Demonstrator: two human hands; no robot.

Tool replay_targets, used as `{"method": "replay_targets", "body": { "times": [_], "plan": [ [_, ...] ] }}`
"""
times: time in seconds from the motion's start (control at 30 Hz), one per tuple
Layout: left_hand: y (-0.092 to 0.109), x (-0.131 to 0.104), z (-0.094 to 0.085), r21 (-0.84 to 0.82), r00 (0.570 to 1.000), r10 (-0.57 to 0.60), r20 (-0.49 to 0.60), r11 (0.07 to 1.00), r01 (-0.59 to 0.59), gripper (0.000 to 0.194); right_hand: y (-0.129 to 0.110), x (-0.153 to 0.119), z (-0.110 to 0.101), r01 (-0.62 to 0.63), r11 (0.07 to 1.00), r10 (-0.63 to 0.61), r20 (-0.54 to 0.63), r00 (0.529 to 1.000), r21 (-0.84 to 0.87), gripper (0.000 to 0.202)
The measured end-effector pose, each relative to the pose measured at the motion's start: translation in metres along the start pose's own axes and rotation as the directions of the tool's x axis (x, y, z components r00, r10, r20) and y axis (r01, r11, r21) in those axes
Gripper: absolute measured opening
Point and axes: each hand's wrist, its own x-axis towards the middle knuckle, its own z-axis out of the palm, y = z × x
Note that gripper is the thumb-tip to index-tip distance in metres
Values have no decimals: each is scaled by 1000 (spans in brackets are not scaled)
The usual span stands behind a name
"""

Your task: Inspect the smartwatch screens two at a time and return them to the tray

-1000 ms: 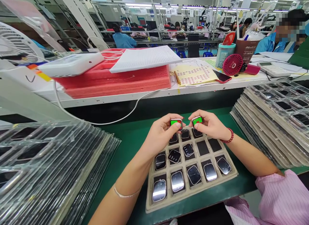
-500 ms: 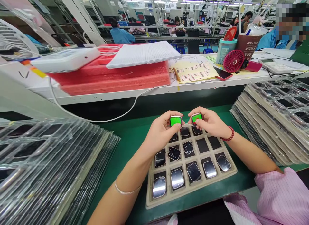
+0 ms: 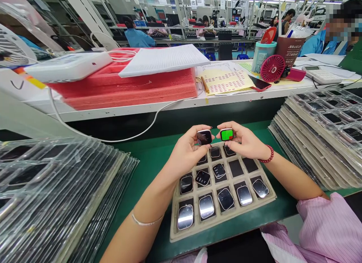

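Observation:
My left hand (image 3: 186, 152) holds a smartwatch with a dark screen (image 3: 204, 137) by its edges. Close beside it, my right hand (image 3: 246, 142) grips a second smartwatch, whose screen is green with a small red patch (image 3: 226, 134). Both watches are upright, facing me, above the far edge of a beige compartment tray (image 3: 195, 231). Several dark-screened watches lie in the tray, among them one showing small white marks (image 3: 203, 177). Two compartments in the middle and right columns hold no watch. My fingers partly cover the tray's back row.
Tall stacks of filled clear trays stand at left (image 3: 65, 195) and right (image 3: 305, 142). Behind is a white shelf (image 3: 226, 97) with red foam (image 3: 169, 87), papers, a phone, a pink fan (image 3: 272, 68) and cups. A white cable (image 3: 135, 136) hangs below. People sit beyond.
The left watch's screen has gone from green to dark. On the right watch, the thumb has moved off the screen to the lower edge, showing the red patch at the lower right.

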Motion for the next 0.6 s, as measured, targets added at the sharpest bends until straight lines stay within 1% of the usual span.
{"method": "replay_targets", "body": {
  "times": [0.13, 0.27, 0.33, 0.43, 0.53, 0.6],
  "plan": [
    [1, 0, -1, -24, 1000, -5, 3, 1000, 5, 49, 5, 1, -2, -35, 998, 34, 10, 999, 58, 48],
    [3, 0, -1, -30, 1000, -7, -1, 1000, 7, 48, 4, 1, -2, 5, 999, -5, 6, 1000, 35, 49],
    [4, -1, 0, -27, 1000, -6, -11, 1000, 6, 48, 2, 1, -1, -2, 999, 2, 12, 1000, 34, 48],
    [4, -2, 1, -46, 999, -21, -25, 999, 20, 39, 1, 0, 0, -45, 997, 44, 29, 999, 59, 43],
    [2, -2, 2, -54, 999, -26, -36, 998, 24, 33, 1, 0, 0, -32, 999, 31, 22, 999, 33, 45],
    [1, -1, 1, -39, 999, -12, -38, 999, 10, 36, 1, 0, 0, -5, 1000, 5, 24, 1000, -12, 49]
  ]
}}
